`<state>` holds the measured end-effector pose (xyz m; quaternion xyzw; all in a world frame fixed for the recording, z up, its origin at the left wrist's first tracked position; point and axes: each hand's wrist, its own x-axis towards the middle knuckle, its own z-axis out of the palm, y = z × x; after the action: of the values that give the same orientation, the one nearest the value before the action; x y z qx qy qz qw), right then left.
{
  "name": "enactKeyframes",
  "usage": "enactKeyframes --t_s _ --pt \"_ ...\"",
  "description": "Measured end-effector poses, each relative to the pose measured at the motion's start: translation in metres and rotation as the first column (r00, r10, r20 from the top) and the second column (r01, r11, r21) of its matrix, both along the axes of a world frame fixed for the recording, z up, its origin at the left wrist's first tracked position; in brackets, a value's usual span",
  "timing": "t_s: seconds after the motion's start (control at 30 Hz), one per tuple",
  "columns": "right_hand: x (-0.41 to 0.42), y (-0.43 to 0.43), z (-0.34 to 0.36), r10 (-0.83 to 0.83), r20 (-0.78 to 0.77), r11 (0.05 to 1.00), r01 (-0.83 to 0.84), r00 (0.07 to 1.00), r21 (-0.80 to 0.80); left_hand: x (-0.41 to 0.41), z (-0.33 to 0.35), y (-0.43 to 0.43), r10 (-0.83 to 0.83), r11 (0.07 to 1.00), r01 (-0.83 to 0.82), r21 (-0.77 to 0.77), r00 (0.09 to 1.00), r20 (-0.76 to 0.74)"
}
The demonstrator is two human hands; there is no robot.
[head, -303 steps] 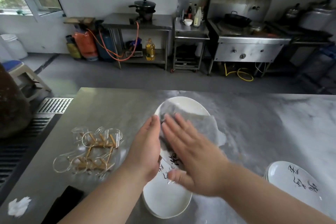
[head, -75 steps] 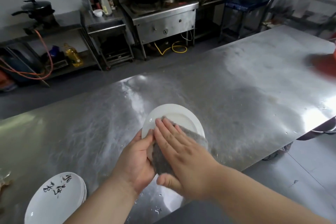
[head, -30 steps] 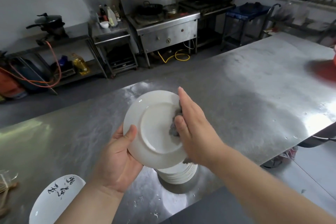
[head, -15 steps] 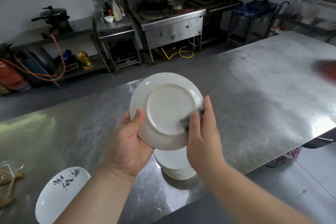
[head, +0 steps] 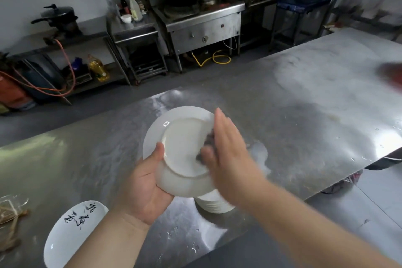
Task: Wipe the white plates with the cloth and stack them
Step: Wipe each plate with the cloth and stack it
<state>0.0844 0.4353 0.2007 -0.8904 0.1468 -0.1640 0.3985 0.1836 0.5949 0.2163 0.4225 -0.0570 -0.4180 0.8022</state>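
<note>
A white plate [head: 178,148] is held tilted above the steel table [head: 304,128], its underside facing me. My left hand [head: 145,187] grips its lower left rim, thumb on the underside. My right hand [head: 228,154] presses a grey cloth [head: 206,146] against the right side of that underside, fingers straight and blurred. Only a small dark patch of the cloth shows beside the palm. Below the held plate stands a stack of white plates [head: 214,203], mostly hidden by my right forearm. A second pile, topped by a plate with black writing [head: 71,230], sits at the lower left.
Glass cups with wooden sticks [head: 10,217] lie at the left table edge. A red blur [head: 391,74] sits at the far right of the table. Water drops speckle the near edge. Across the aisle stand a steel stove [head: 200,19], shelves and gas cylinders.
The plate has dropped a little lower and tilted. My right hand has slid up along its right side with the cloth, now moving fast enough to blur.
</note>
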Motion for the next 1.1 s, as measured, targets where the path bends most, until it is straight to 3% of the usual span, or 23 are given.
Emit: enactKeyframes --t_s 0.1,0.3,0.47,0.63,0.73,0.9,1.0,1.1 --pt "-0.019 0.038 -0.028 0.005 -0.047 0.983 -0.014 0.999 -0.184 -0.007 -0.005 -0.002 0.059 0.998 -0.057 0.028 0.997 -0.049" --pt "0.032 -0.029 0.013 -0.014 0.01 0.993 0.013 1.0 0.117 0.0 -0.003 -0.012 0.16 0.987 -0.159 0.015 0.987 -0.018" --pt "0.004 0.041 -0.012 -0.123 0.037 0.977 0.115 0.992 0.179 -0.008 -0.001 -0.023 0.16 0.987 -0.162 -0.013 0.982 -0.101" --pt "0.02 0.009 -0.012 -0.331 0.129 0.879 0.256 0.935 0.402 -0.025 -0.008 -0.021 0.122 0.991 -0.124 -0.057 0.992 -0.038" --pt "0.041 -0.04 0.023 -0.263 0.194 0.933 0.199 0.945 0.3 -0.013 0.009 -0.013 0.09 0.99 -0.089 -0.105 0.996 0.004" --pt "0.049 -0.051 0.04 0.009 0.153 0.95 -0.056 0.988 0.308 0.011 0.017 -0.005 0.075 0.997 -0.075 0.025 0.997 0.005" --pt "0.023 0.0 0.002 0.024 0.07 1.0 -0.024 0.997 -0.001 0.008 0.005 -0.01 0.098 0.994 -0.096 0.045 0.994 -0.039" --pt "-0.003 0.054 -0.022 0.067 0.002 0.996 -0.067 0.998 -0.053 0.005 -0.004 -0.018 0.153 0.987 -0.145 0.071 0.981 -0.119"
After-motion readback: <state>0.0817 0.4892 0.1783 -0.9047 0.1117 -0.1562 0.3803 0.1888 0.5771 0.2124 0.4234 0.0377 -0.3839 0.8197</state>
